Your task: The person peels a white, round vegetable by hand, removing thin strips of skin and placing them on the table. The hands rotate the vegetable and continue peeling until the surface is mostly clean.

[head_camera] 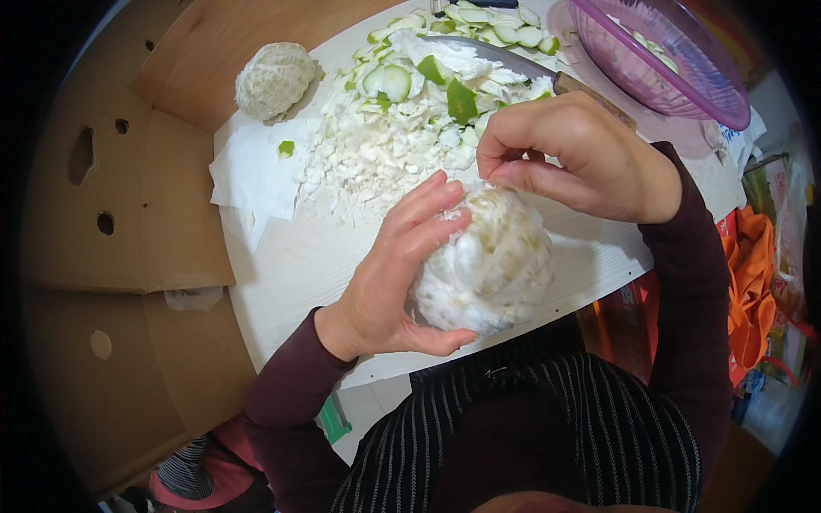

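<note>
A large peeled pomelo [487, 263], with white pith left on it, is at the front edge of the white table [282, 288]. My left hand [404, 276] holds it from the left, fingers on top and thumb low at the near side. At its upper edge, my right hand [571, 154] has thumb and forefinger pinched together at the pith; whether a shred is between them is hidden. Beyond the hands lies a heap of white pith pieces [365, 147] with green peel [462, 101]. A knife with a wooden handle [600, 101] rests on the heap, its blade [494, 54] partly covered.
A second peeled pomelo [272, 80] sits at the back left, near white paper [256, 170]. Cardboard boxes [128, 243] border the table's left side. A purple plastic basket [673, 70] with pale pieces stands at the back right. An orange bag [750, 282] is beyond my right sleeve.
</note>
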Action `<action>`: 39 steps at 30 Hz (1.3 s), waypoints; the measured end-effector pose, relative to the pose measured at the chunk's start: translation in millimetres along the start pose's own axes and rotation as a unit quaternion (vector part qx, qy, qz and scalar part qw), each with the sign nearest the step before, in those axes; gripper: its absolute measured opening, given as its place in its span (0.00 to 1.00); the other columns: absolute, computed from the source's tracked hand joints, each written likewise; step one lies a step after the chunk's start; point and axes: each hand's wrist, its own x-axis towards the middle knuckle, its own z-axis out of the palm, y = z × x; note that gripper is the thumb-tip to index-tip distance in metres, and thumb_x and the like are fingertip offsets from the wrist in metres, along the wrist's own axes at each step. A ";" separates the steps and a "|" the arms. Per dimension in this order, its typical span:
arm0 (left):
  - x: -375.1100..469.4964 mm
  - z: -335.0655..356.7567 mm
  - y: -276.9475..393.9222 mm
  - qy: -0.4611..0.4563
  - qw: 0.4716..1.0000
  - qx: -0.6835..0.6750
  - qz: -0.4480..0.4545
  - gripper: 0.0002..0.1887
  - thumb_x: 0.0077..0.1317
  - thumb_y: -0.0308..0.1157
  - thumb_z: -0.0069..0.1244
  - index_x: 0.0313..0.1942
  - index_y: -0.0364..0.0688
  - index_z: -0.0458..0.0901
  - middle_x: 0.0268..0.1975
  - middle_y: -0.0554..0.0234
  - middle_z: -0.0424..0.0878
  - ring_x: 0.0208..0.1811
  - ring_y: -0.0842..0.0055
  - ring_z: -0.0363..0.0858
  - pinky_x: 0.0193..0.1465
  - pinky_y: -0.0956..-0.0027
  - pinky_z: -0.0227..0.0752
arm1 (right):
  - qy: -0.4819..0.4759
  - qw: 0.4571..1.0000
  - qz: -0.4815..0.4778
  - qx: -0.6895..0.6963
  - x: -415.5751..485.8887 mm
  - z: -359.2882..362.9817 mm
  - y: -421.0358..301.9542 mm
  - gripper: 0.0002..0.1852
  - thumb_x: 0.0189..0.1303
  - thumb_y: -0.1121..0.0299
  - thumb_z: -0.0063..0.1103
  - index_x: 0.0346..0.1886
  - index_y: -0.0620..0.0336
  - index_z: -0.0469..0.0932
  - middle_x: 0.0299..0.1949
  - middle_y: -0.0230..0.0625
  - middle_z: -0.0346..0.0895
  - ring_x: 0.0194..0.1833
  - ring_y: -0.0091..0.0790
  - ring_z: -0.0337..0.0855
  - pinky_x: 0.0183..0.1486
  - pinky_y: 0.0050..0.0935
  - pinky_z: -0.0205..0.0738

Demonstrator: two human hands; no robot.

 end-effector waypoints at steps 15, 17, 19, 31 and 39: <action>3.6 0.8 -4.2 0.018 0.998 0.050 -0.024 0.54 0.46 0.49 0.74 0.70 0.37 0.66 0.71 0.42 0.67 0.72 0.48 0.65 0.74 0.50 0.61 | -0.006 0.998 0.037 -0.047 3.5 3.9 5.2 0.04 0.62 0.75 0.58 0.39 0.63 0.77 0.28 0.40 0.76 0.30 0.37 0.79 0.34 0.34 0.72; 3.1 1.7 -6.1 0.036 0.997 0.059 -0.033 0.55 0.45 0.51 0.75 0.70 0.37 0.65 0.69 0.43 0.68 0.70 0.48 0.66 0.73 0.51 0.62 | 0.015 0.995 0.057 -0.079 0.7 3.3 2.0 0.05 0.62 0.75 0.60 0.39 0.62 0.77 0.27 0.40 0.76 0.30 0.38 0.80 0.34 0.35 0.71; 2.5 3.9 -7.5 0.049 0.996 0.065 -0.023 0.55 0.44 0.51 0.75 0.70 0.37 0.65 0.68 0.43 0.69 0.69 0.49 0.67 0.72 0.51 0.63 | 0.039 0.994 0.025 -0.095 -0.3 3.5 -4.0 0.05 0.61 0.76 0.61 0.39 0.62 0.78 0.28 0.40 0.76 0.31 0.40 0.80 0.34 0.35 0.72; 3.7 11.3 -6.9 0.092 0.993 0.074 -0.001 0.51 0.47 0.47 0.74 0.68 0.35 0.66 0.66 0.45 0.71 0.66 0.51 0.69 0.70 0.53 0.65 | 0.043 0.975 -0.045 -0.212 -30.7 23.5 -46.3 0.16 0.48 0.78 0.73 0.43 0.58 0.83 0.31 0.37 0.75 0.31 0.40 0.79 0.32 0.34 0.72; -0.5 11.5 -6.0 0.100 0.992 0.081 -0.014 0.54 0.43 0.44 0.76 0.69 0.34 0.66 0.67 0.45 0.72 0.69 0.52 0.70 0.71 0.53 0.66 | 0.045 0.970 -0.049 -0.235 -25.3 42.7 -52.9 0.17 0.45 0.77 0.70 0.43 0.56 0.84 0.28 0.34 0.71 0.28 0.38 0.76 0.29 0.34 0.70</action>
